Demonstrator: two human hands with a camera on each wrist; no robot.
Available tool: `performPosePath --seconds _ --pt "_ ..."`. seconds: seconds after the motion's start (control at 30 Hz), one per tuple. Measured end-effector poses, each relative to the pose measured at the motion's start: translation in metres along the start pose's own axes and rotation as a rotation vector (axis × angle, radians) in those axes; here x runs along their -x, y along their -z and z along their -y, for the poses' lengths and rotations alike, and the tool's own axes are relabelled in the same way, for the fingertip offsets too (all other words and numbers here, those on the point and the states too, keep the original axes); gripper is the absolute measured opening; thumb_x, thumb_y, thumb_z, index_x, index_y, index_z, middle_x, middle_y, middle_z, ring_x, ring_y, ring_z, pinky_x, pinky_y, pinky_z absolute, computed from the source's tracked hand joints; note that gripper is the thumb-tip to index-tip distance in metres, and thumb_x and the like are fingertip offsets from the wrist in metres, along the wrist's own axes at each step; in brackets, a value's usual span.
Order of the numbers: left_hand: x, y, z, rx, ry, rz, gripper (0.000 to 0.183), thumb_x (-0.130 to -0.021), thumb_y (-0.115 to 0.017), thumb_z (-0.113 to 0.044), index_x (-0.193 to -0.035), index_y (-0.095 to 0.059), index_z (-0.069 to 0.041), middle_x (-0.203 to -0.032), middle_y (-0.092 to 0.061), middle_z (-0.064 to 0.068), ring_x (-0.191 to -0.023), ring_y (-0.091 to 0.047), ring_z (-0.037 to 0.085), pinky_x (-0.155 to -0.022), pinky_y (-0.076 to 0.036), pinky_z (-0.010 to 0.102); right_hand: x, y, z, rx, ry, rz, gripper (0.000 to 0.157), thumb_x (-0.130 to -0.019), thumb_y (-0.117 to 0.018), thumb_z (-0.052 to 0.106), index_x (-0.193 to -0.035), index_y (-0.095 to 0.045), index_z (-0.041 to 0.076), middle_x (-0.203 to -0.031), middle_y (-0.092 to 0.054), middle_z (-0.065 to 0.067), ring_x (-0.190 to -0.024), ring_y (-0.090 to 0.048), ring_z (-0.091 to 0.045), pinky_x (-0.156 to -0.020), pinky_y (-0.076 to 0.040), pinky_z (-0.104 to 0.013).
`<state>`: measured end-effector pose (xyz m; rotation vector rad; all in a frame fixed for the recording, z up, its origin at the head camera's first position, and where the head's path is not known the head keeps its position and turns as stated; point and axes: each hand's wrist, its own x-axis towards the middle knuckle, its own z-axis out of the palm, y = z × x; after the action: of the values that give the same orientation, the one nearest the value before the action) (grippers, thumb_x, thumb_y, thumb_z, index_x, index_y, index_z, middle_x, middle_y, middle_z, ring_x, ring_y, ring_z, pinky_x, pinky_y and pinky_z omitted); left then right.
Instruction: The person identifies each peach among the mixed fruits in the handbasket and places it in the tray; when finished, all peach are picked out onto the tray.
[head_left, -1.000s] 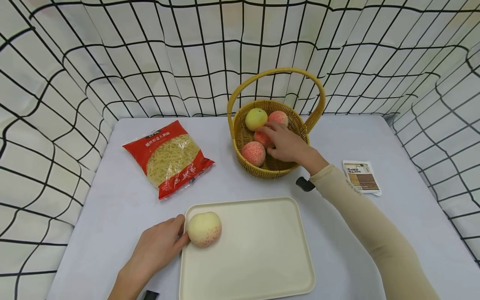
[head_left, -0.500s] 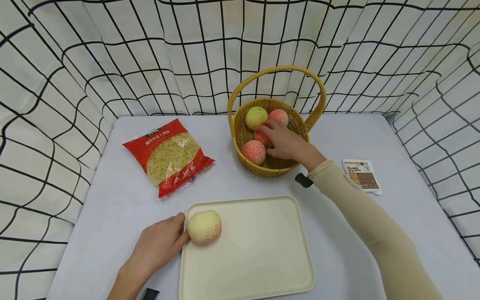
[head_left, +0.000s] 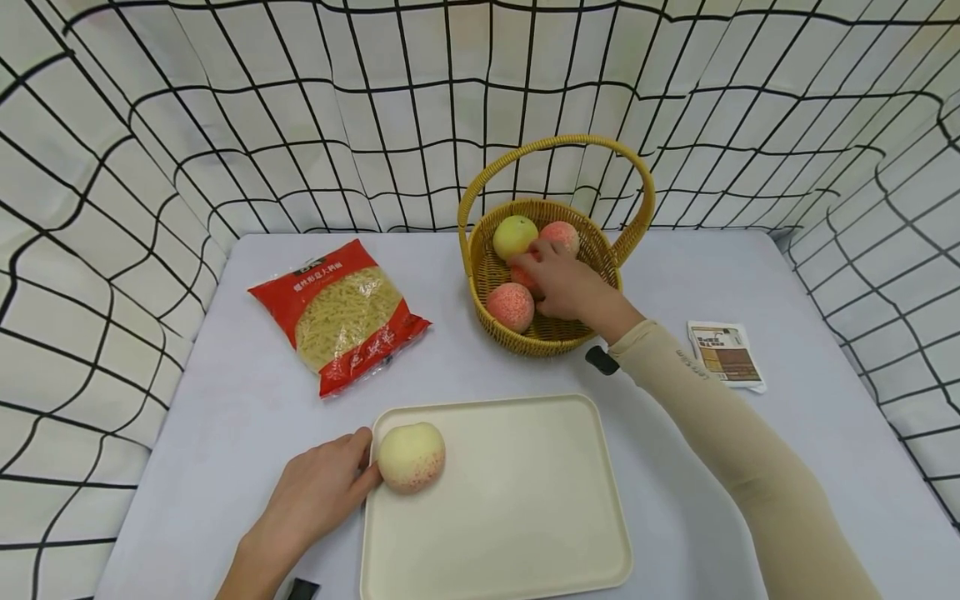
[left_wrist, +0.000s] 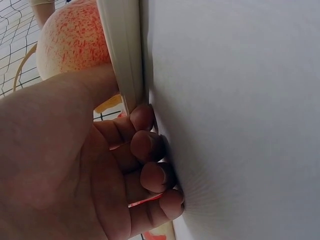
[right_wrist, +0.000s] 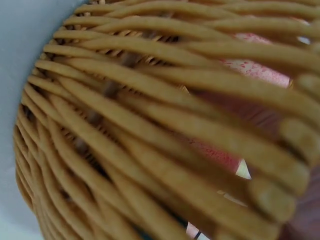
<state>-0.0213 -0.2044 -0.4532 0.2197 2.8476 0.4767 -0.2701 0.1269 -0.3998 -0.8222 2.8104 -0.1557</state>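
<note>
My left hand (head_left: 318, 489) is at the left edge of the cream tray (head_left: 517, 492), its thumb over the rim and its index fingertip against the outer side. In the left wrist view the other fingertips (left_wrist: 155, 176) rest on the white cloth. A pale peach with red speckles (head_left: 411, 457) sits in the tray beside the thumb. Inside the yellow wicker basket (head_left: 480, 279), my right hand (head_left: 572, 285) curls round a red peach (head_left: 522, 277), which it partly covers. Basket weave (right_wrist: 140, 115) blocks most of the right wrist view.
A yellow-green fruit (head_left: 514, 237), a pinkish peach (head_left: 560, 237) and another red peach (head_left: 511, 307) share the basket, under its arched handle (head_left: 555, 143). A red pasta bag (head_left: 343, 317) lies left; a small brown-and-white packet (head_left: 726, 356) lies right. Black netting (head_left: 390, 117) surrounds the table.
My right hand shifts very slightly in the basket, its wrist edging left. My left hand, the tray and the pale peach hold still.
</note>
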Motion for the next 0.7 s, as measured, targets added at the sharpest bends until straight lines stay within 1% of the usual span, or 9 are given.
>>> performPosePath --seconds 0.27,0.37,0.43,0.57,0.7 --pt "0.0 0.0 0.0 -0.002 0.001 0.005 0.024 -0.097 -0.074 -0.028 -0.088 -0.054 -0.018 -0.068 -0.048 -0.005 -0.063 -0.044 0.012 -0.056 -0.033 0.028 -0.005 -0.002 0.002 0.064 -0.018 0.017 0.079 -0.089 -0.081 0.007 -0.157 -0.044 0.023 -0.162 -0.032 -0.021 -0.148 -0.037 -0.044 -0.098 -0.06 -0.053" --pt "0.0 0.001 0.0 -0.002 0.002 0.005 0.024 -0.098 -0.073 -0.028 -0.087 -0.054 -0.018 -0.068 -0.048 -0.005 -0.063 -0.044 0.012 -0.056 -0.033 0.028 -0.007 -0.003 0.003 0.081 -0.005 -0.001 0.077 -0.089 -0.081 0.006 -0.156 -0.046 0.022 -0.16 -0.035 -0.022 -0.146 -0.04 -0.045 -0.097 -0.06 -0.053" --pt "0.001 0.001 0.0 0.001 0.004 0.004 0.024 -0.098 -0.073 -0.028 -0.088 -0.054 -0.018 -0.069 -0.048 -0.005 -0.063 -0.044 0.012 -0.056 -0.033 0.028 -0.009 -0.005 0.002 0.101 0.004 -0.019 0.075 -0.09 -0.081 0.006 -0.155 -0.047 0.021 -0.157 -0.037 -0.022 -0.143 -0.042 -0.045 -0.1 -0.058 -0.053" --pt "0.001 0.0 0.0 0.008 0.005 0.004 0.023 -0.098 -0.073 -0.028 -0.088 -0.054 -0.019 -0.069 -0.049 -0.006 -0.063 -0.044 0.011 -0.056 -0.033 0.027 -0.013 -0.009 0.002 0.167 0.02 -0.061 0.069 -0.093 -0.076 0.005 -0.155 -0.05 0.019 -0.15 -0.042 -0.024 -0.136 -0.047 -0.045 -0.103 -0.056 -0.053" --pt "0.001 0.0 0.0 0.006 0.001 0.002 0.023 -0.097 -0.073 -0.027 -0.088 -0.054 -0.019 -0.069 -0.049 -0.006 -0.063 -0.044 0.011 -0.056 -0.033 0.027 -0.015 -0.012 0.001 0.221 0.034 -0.107 0.063 -0.094 -0.074 0.005 -0.152 -0.052 0.017 -0.145 -0.045 -0.025 -0.13 -0.05 -0.045 -0.101 -0.057 -0.054"
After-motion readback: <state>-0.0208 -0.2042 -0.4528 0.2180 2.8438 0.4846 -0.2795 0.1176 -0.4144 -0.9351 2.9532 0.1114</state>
